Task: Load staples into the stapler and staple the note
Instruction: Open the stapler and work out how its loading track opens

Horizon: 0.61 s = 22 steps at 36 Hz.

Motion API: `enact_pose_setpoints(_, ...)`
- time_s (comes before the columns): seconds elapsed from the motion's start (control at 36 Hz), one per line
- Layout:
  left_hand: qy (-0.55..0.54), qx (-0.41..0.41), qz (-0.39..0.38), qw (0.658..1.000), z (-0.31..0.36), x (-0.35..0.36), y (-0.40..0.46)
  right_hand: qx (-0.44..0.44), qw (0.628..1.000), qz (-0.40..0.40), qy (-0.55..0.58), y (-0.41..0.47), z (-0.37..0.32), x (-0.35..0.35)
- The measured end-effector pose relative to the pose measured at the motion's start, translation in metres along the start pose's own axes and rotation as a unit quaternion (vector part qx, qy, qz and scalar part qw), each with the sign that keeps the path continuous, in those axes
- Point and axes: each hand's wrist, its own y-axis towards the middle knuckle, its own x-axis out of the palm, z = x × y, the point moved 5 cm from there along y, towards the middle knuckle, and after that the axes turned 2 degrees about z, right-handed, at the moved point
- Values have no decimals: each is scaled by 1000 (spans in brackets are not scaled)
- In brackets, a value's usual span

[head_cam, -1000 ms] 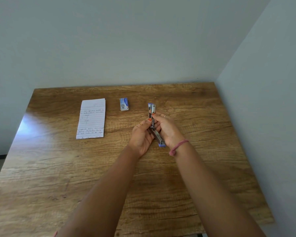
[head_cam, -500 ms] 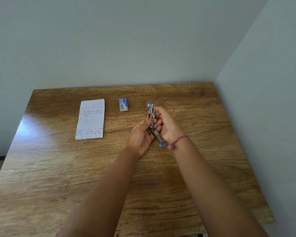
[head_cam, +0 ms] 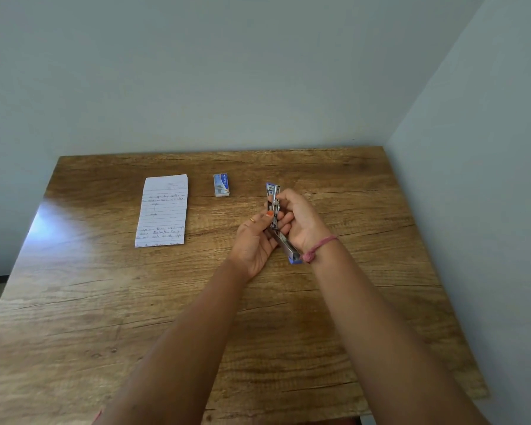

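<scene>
Little has moved since earlier: both the left hand (head_cam: 256,240) and right hand (head_cam: 301,223) still grip the opened stapler (head_cam: 273,207), staple box (head_cam: 221,185) lying beyond-left, nearer the left.

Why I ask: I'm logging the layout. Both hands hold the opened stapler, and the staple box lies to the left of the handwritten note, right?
Not quite. The head view shows the staple box lying right of the handwritten note, between it and the opened stapler. Both the left hand and right hand do hold the stapler.
</scene>
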Motion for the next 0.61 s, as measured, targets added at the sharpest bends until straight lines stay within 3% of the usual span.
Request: enact_pose_setpoints(0.61,-38,7,5,999,-1,-5,5,23,986,-137,97,-9,5,-1)
